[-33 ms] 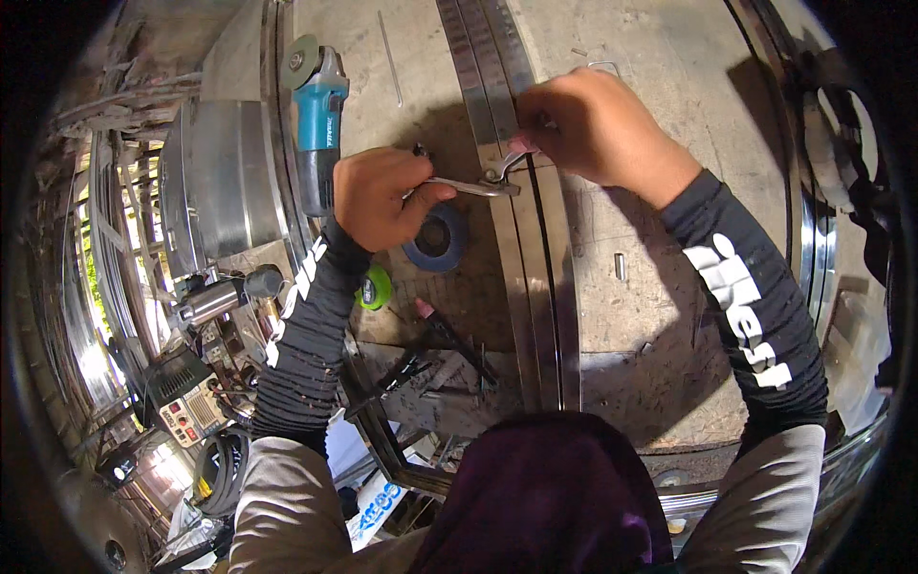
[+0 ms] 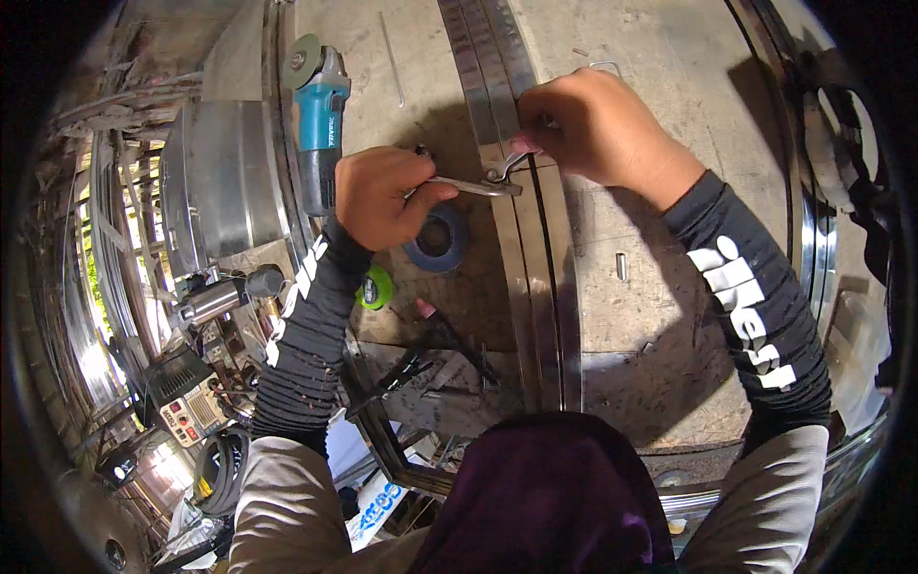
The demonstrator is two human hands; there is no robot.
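Note:
My left hand (image 2: 384,198) is closed, thumb and fingers pinching one end of a slim silver metal bar (image 2: 469,187). The bar's other end lies over a pair of long metal strips (image 2: 524,251) that run side by side down the bench. My right hand (image 2: 598,124) is closed on a small bent silver metal piece (image 2: 514,165), its grip partly hidden by the fingers. The bent piece meets the bar at a rounded joint above the strips; whether the two are fastened together I cannot tell.
An angle grinder (image 2: 319,120) lies left of the strips. Nearer are a blue disc (image 2: 449,251), a bright green round object (image 2: 375,288) and a pink-tipped marker (image 2: 427,311). A short metal pin (image 2: 622,267) rests on the right, a thin rod (image 2: 391,59) farther back. A welding machine (image 2: 189,413) stands lower left.

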